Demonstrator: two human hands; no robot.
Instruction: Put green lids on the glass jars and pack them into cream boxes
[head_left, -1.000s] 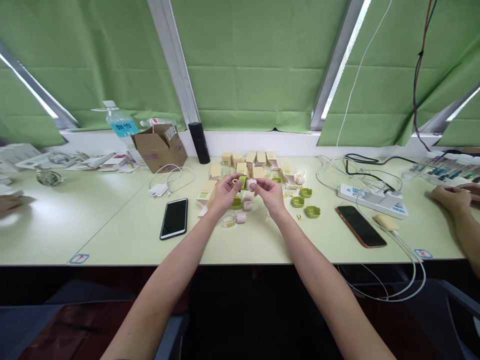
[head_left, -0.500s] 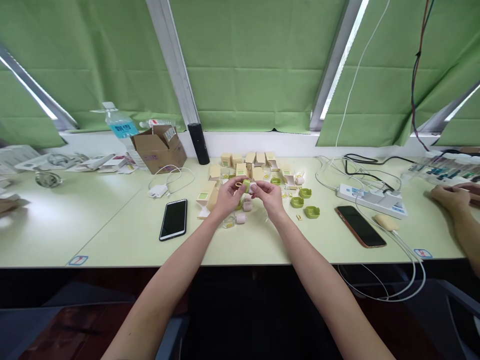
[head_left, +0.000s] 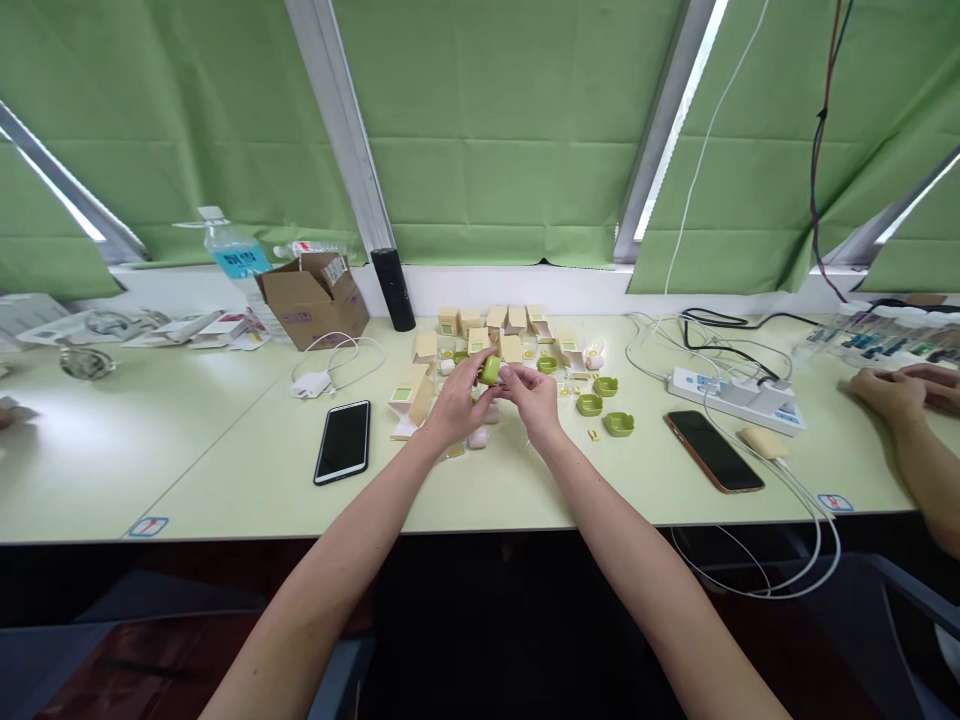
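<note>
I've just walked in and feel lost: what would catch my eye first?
Probably the green blinds hanging across the back. Next, the small green piece in the left hand, with the right hand touching it, above the table; an open brown box stands farther back, to the left.

Daylight slivers beside green blinds [head_left: 491,130], glare on the table [head_left: 225,480], deep shadow beneath, edge distortion.

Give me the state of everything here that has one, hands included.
Left hand: gripping the green piece
Right hand: pinched at the green piece's end
Cardboard box: flaps open
Left phone: face up, screen dark
Right phone: face up, screen dark
Power strip: adapters plugged in
Blue-labelled bottle: upright, capped
Green blinds: lowered
</note>
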